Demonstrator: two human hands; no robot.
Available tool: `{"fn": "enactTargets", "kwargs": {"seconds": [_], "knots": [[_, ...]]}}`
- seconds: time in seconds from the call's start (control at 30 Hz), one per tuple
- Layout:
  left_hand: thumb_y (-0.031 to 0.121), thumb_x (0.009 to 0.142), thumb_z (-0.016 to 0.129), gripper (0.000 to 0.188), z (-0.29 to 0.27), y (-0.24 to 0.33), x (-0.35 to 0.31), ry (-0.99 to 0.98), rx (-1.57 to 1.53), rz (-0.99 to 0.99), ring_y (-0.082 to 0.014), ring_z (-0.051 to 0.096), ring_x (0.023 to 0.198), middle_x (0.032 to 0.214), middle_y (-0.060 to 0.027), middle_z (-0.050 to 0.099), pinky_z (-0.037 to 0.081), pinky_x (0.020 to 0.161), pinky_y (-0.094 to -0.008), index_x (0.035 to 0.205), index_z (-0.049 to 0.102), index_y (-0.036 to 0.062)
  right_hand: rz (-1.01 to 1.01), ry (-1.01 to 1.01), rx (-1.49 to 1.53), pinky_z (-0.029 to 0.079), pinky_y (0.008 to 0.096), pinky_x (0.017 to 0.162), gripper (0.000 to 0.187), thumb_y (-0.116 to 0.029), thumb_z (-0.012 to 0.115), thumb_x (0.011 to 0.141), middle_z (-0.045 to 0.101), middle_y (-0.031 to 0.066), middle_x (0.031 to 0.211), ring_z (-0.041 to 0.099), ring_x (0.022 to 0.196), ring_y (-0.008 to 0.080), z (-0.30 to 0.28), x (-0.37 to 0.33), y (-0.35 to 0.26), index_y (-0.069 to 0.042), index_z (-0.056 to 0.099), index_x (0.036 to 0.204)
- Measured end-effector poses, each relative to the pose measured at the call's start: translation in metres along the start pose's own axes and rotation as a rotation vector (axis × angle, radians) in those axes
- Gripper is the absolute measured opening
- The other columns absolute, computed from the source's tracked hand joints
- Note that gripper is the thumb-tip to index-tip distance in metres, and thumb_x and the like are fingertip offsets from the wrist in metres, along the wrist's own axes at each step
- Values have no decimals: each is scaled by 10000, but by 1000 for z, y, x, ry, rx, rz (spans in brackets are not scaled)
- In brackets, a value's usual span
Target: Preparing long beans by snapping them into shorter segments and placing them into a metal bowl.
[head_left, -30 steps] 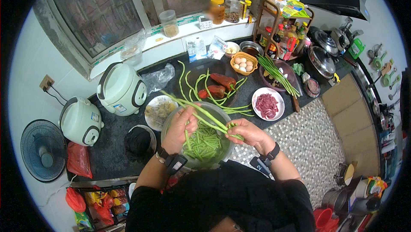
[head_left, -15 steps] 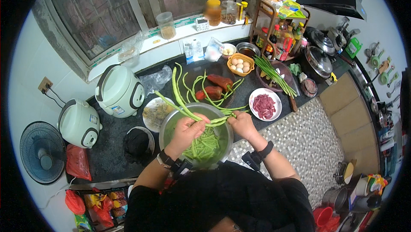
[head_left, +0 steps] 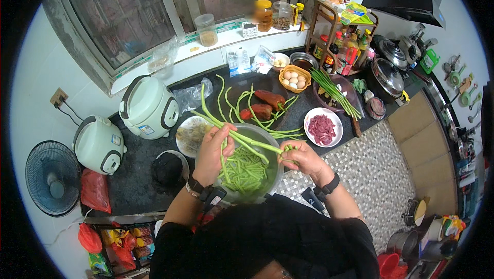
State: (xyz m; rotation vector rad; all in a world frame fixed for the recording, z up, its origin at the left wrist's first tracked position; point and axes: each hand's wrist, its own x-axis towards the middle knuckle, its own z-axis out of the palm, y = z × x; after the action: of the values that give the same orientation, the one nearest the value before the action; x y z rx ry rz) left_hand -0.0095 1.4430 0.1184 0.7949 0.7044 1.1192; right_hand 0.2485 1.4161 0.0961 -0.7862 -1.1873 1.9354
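My left hand (head_left: 213, 151) grips a bunch of long green beans (head_left: 242, 140) above a metal bowl (head_left: 272, 181) filled with cut bean pieces (head_left: 246, 172). My right hand (head_left: 303, 158) pinches the other end of those beans at the bowl's right rim. The beans stretch between both hands and trail up past my left hand. More long beans (head_left: 242, 105) lie spread on the dark counter (head_left: 139, 176) behind the bowl, beside red peppers (head_left: 265, 105).
Two rice cookers (head_left: 149, 107) (head_left: 99, 144) stand at the left. A plate of raw meat (head_left: 322, 127), a basket of eggs (head_left: 295, 79), green onions on a board (head_left: 334, 91), a spice rack (head_left: 346, 47) and pots (head_left: 387, 75) lie to the right. A fan (head_left: 51, 178) sits far left.
The bean bunch, held higher and more spread out earlier, has come down over the bowl. Both hands have drawn closer to the bowl, and my right hand now pinches the beans' ends.
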Motion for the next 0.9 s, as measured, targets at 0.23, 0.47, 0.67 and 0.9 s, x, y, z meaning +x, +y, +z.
{"fn": "enactTargets", "kwargs": {"seconds": [0.23, 0.47, 0.67, 0.9], "knots": [[224, 923, 503, 242, -13, -4, -3, 2, 102, 37, -36, 361, 493, 665, 11, 472, 279, 468, -194, 992, 576, 3, 7, 101, 20, 268, 194, 415, 172, -107, 528, 849, 483, 5, 583, 355, 433, 53, -7, 2, 4, 13, 567, 965], [140, 896, 492, 204, -28, -9, -10, 32, 149, 13, -36, 353, 472, 544, 39, 408, 253, 435, -186, 1014, 578, -4, 86, 187, -59, 259, 193, 400, 158, -121, 538, 852, 464, 2, 545, 358, 410, 56, -4, 3, 16, 15, 595, 908], [111, 872, 520, 155, -29, -7, -20, 29, 293, -12, -42, 362, 488, 566, 40, 421, 274, 475, -189, 920, 607, -7, 139, 256, -55, 261, 194, 378, 165, -143, 552, 852, 484, 9, 550, 361, 397, 53, -8, 10, 26, 8, 594, 905], [127, 876, 532, 129, -44, -5, -20, 114, 84, 29, -46, 360, 456, 542, 29, 424, 268, 443, -195, 885, 588, 11, 211, 343, -99, 261, 185, 369, 155, -153, 646, 836, 509, -11, 597, 371, 414, 43, -10, 9, 31, -20, 589, 892]]}}
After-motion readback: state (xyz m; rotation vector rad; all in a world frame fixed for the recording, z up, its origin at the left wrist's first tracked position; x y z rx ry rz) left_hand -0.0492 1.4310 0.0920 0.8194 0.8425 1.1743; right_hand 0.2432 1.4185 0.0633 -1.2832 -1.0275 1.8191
